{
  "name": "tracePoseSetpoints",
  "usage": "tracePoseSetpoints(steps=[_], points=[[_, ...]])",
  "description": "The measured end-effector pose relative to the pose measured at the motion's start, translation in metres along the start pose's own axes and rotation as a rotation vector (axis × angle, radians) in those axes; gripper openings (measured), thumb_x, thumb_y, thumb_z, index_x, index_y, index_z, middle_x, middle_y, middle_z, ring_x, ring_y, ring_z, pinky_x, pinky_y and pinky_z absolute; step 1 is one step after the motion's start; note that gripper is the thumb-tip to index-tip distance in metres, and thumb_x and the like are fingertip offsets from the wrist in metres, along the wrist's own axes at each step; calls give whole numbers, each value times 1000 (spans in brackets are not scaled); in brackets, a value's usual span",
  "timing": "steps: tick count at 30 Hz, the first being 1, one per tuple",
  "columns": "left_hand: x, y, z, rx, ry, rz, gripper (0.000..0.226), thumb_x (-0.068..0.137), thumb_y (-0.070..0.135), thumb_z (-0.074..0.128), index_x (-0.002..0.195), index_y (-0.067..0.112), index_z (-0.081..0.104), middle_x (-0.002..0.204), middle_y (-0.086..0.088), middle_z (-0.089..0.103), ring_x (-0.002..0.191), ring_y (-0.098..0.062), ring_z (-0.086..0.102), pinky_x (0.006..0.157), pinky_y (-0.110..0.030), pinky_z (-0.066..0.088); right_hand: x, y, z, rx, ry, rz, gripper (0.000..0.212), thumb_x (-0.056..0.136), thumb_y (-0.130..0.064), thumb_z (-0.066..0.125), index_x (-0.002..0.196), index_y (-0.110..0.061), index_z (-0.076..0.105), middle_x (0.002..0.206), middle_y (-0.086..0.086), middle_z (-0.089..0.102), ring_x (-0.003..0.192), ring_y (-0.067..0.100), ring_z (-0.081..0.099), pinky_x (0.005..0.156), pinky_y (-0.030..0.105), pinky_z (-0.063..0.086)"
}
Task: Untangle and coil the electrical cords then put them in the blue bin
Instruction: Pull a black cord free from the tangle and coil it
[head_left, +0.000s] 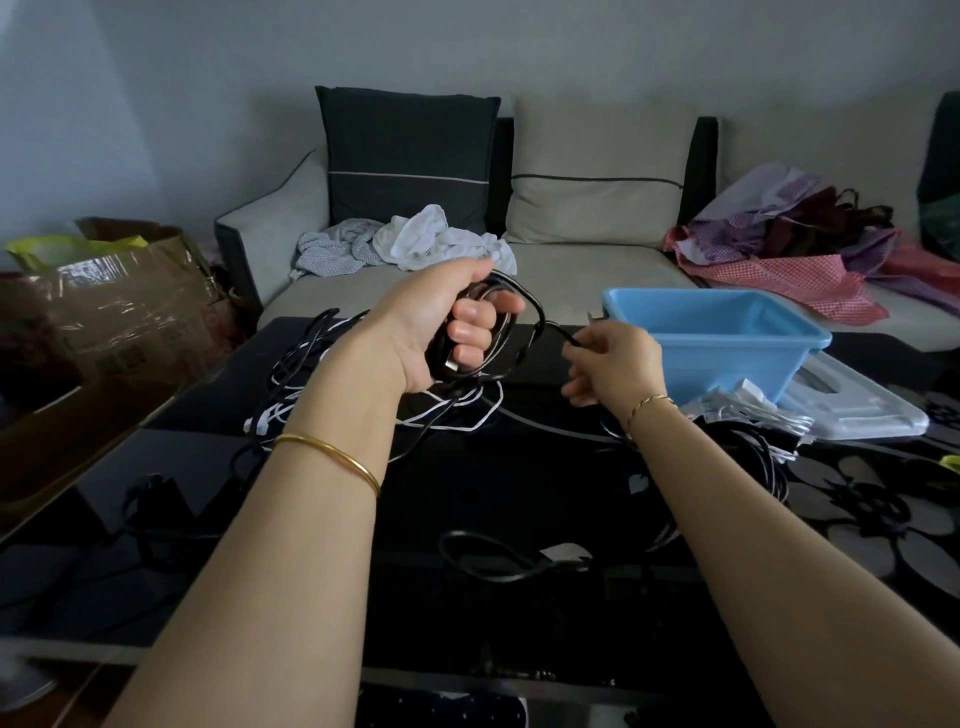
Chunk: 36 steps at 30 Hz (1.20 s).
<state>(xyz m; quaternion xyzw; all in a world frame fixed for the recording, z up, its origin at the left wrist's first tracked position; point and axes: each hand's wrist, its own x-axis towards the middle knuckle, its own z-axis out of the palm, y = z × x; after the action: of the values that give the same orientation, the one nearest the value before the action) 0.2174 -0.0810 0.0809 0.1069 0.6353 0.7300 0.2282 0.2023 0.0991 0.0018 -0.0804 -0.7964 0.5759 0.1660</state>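
My left hand (447, 322) grips a coil of black cord (524, 306) held above the black glass table (519, 493). My right hand (608, 364) pinches the loose end of that same cord just right of the coil. Below the coil lies a tangle of black and white cords (332, 384) on the table's far left. Another black cord (498, 561) lies looped in the table's middle. More black and white cords (748, 436) are heaped beside my right wrist. The blue bin (727, 353) stands at the table's far right, and its inside looks bare.
A white lid (862, 410) lies under the bin. Behind the table is a sofa (597, 270) with cushions, white clothes (415, 239) and a pile of pink and purple fabric (789, 249). A cardboard box (119, 301) stands at the left. A patterned rug (872, 519) covers the floor on the right.
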Motion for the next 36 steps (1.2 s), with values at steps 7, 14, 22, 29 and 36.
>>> tracePoseSetpoints(steps=[7, 14, 22, 29, 36], points=[[-11, 22, -6, -267, -34, 208, 49, 101, 33, 34, 70, 6, 62, 36, 10, 27, 30, -2, 24, 31, -15, 21, 0, 47, 4, -1214, -195, -14, 25, 92, -21, 52, 113, -21, 66, 117, 6, 64, 111, 28, 57, 83, 33, 45], [2, 1, 0, 67, 65, -32, 48, 102, 34, 30, 78, 5, 59, 36, 11, 27, 29, -2, 23, 32, -13, 18, 3, 19, 9, -490, -40, -73, 44, 82, 6, 43, 114, -12, 66, 115, 9, 64, 112, 25, 57, 100, 34, 43], [8, -10, -3, 80, 106, -128, 47, 102, 34, 30, 79, 4, 58, 37, 11, 26, 28, -3, 21, 33, -14, 17, -11, -26, 1, 69, -445, 64, 12, 94, -25, 53, 100, -17, 59, 91, 6, 70, 82, 22, 67, 77, 34, 50], [4, -10, -9, -363, -67, -115, 41, 99, 33, 38, 80, 5, 61, 38, 11, 27, 29, -3, 26, 31, -13, 21, -18, -22, 18, 392, -417, 99, 19, 101, -10, 39, 87, -9, 51, 70, 5, 47, 46, 13, 52, 59, 36, 57], [7, -9, -14, -668, -155, 25, 45, 100, 38, 36, 86, 4, 62, 40, 9, 29, 31, -6, 30, 34, -13, 26, -28, -26, 14, 468, -613, 88, 25, 102, -18, 38, 87, -6, 54, 64, 3, 42, 39, 5, 32, 43, 20, 44]])
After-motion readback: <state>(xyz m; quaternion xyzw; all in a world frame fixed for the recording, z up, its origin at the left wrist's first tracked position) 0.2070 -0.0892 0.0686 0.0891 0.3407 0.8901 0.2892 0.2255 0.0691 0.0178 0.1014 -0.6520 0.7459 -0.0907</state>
